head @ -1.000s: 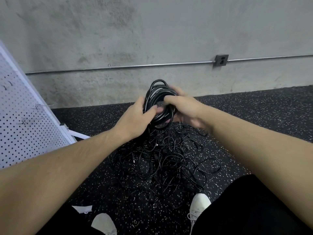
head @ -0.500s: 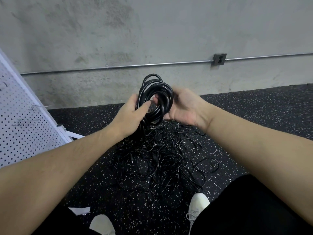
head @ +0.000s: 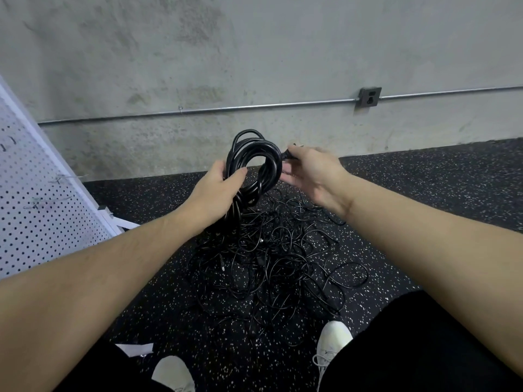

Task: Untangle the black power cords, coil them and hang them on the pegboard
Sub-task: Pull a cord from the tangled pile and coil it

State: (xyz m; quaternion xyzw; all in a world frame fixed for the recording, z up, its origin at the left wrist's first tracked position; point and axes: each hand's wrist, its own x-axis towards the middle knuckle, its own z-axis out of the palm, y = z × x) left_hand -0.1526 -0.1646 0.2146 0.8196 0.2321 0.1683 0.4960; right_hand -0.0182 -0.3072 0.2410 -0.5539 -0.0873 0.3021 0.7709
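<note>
A coil of black power cord [head: 256, 154] is held upright in front of the concrete wall. My left hand [head: 218, 190] grips its lower left side, thumb through the loop. My right hand [head: 314, 171] sits just right of the coil and pinches the cord's plug end [head: 288, 155] at the coil's upper right. Below, a tangled pile of black cords [head: 277, 256] lies spread on the speckled floor. The white pegboard [head: 36, 210] leans at the left edge with a few wire hooks [head: 60, 179] on it.
A metal conduit [head: 226, 110] and a grey outlet box [head: 369, 97] run along the wall. The pegboard's foot [head: 116, 219] juts onto the floor at left. My white shoes [head: 331, 346] stand just in front of the cord pile.
My right hand let go of the coil's side and moved right, now pinching the plug end. The coil stays in my left hand and has risen slightly.
</note>
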